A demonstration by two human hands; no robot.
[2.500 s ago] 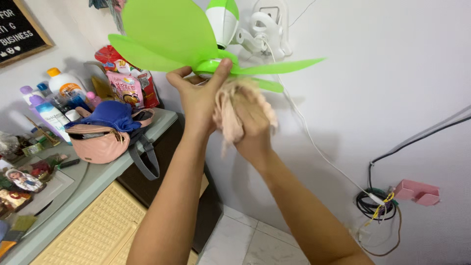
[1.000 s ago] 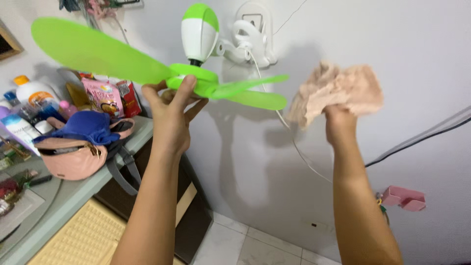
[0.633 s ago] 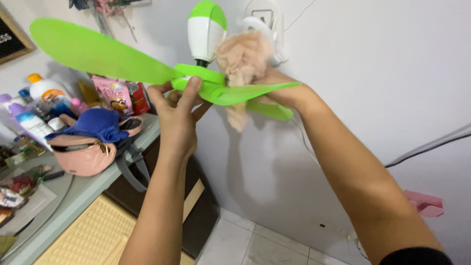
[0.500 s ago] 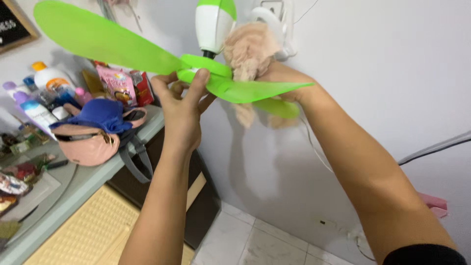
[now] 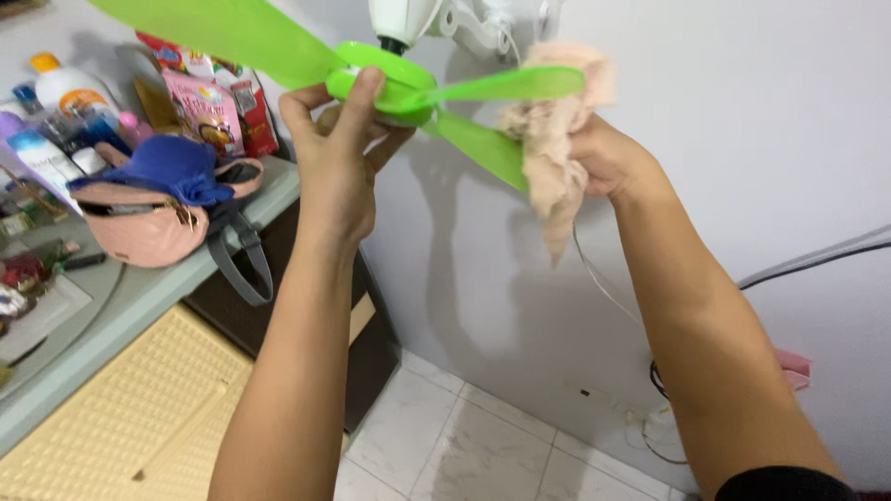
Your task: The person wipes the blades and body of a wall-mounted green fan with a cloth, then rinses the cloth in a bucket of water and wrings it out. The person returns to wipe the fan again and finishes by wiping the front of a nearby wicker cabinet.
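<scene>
Left hand point(image 5: 336, 158): grip clenched on the green fan hub point(image 5: 382, 82), thumb on top. Right hand point(image 5: 608, 160): grip closed around a beige fuzzy cloth point(image 5: 549, 139), which is pressed against the tip of a green fan blade point(image 5: 506, 85) near the white wall. Pink waist bag point(image 5: 148, 227) with blue cloth point(image 5: 160, 165): on the grey tabletop point(image 5: 139, 301), among bottles and snack packets point(image 5: 206, 109).

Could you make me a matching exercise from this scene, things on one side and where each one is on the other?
Things:
1. beige cloth
2. green fan hub
3. pink bag
4. blue fabric

Places:
A. on the grey counter
B. gripped by the left hand
C. on top of the bag
D. in the right hand, at a blade

Pairs: 1-D, 2-B, 3-A, 4-C
</scene>
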